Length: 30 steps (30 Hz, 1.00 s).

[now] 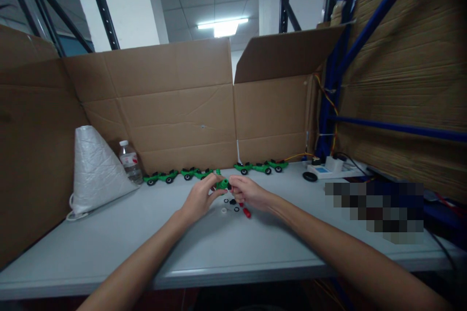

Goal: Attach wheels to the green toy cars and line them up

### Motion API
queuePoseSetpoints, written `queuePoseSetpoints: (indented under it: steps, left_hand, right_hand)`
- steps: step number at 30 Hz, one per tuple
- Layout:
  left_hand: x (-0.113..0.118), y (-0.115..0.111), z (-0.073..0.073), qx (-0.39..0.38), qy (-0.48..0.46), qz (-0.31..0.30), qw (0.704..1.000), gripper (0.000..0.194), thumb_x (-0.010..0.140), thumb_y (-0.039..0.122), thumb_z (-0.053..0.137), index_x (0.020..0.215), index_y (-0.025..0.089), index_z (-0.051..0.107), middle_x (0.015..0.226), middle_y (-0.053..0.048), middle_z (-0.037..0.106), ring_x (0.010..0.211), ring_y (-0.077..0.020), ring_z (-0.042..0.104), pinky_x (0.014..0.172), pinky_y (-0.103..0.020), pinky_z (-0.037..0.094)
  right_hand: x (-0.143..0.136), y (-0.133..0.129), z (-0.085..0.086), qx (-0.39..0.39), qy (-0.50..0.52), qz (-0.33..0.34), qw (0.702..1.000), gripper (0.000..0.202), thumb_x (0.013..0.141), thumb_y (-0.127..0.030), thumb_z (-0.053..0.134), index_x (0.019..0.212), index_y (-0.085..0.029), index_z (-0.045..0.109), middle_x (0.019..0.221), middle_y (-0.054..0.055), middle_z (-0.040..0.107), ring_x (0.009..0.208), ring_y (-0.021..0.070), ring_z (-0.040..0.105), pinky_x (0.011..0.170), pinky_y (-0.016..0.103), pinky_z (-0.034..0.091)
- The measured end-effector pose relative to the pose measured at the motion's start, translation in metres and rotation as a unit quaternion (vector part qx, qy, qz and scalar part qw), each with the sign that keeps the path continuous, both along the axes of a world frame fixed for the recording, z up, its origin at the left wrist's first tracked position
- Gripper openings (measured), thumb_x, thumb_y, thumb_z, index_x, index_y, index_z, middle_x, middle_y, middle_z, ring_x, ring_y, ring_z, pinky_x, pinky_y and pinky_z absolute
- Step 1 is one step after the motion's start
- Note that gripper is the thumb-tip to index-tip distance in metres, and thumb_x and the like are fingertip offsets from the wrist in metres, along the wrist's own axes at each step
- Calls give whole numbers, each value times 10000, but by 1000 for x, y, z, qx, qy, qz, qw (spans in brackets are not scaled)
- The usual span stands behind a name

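Near the middle of the table, my left hand (201,196) is closed round a small green toy part (222,184), held just above the tabletop. My right hand (252,191) is pinched against the part's right end, beside a small dark spot. What its fingertips grip is too small and covered to name. Below the hands lie a red piece (247,213), a black ring (237,209), a small white piece (224,210) and a small black piece (232,201). Another bit of red shows just under my right fingers.
Several green toy cars (261,168) with black wheels line the back of the table (182,252). At left stand a silvery bag (97,175) and a water bottle (130,161). A power strip (339,169) and black disc (310,176) lie at right. Cardboard walls (175,112) surround the table.
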<state>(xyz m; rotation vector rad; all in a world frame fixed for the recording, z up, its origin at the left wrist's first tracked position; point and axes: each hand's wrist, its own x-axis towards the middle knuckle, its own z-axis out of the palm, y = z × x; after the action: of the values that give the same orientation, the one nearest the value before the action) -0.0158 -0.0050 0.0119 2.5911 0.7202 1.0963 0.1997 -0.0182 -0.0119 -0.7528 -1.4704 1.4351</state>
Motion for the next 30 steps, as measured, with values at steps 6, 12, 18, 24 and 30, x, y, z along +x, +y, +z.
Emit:
queuePoseSetpoints:
  steps: [6, 12, 18, 24, 30]
  left_hand:
    - [-3, 3, 0, 35, 17, -3, 999, 294, 999, 404, 647, 1243, 242, 655, 1189, -91, 713, 1052, -241, 675, 902, -333, 515]
    - [-5, 15, -10, -19, -24, 56, 998, 375, 976, 470, 666, 1220, 186, 644, 855, -18, 714, 745, -171, 673, 654, -250, 508]
    - [-1, 13, -10, -66, -52, 37, 996, 430, 1005, 488, 605, 1294, 179, 679, 1052, -82, 762, 792, -174, 717, 646, -247, 538]
    - [2, 17, -13, -119, -89, 14, 989, 492, 985, 522, 623, 1294, 147, 699, 1043, -100, 770, 741, -169, 705, 653, -264, 552]
    - [2, 15, -12, -131, -99, 16, 986, 491, 977, 536, 633, 1252, 135, 707, 992, -106, 775, 745, -183, 713, 650, -263, 550]
  right_hand:
    - [-3, 5, -6, 7, 0, -24, 1000, 428, 869, -590, 637, 770, -233, 423, 617, -95, 354, 474, 73, 214, 451, 222, 181]
    - [-10, 13, -20, 100, -38, -93, 990, 417, 912, -604, 577, 778, -225, 468, 639, -62, 426, 505, 92, 339, 445, 216, 243]
    - [-7, 12, -17, 86, -41, -78, 992, 361, 875, -517, 628, 739, -212, 490, 617, -56, 446, 494, 83, 355, 443, 213, 247]
    - [-9, 5, -12, 53, 5, -69, 996, 394, 821, -527, 701, 709, -206, 504, 610, -50, 465, 488, 78, 352, 444, 213, 251]
    - [-9, 5, -10, 66, 14, -76, 995, 387, 812, -520, 707, 685, -204, 523, 580, -50, 469, 472, 78, 344, 440, 219, 237]
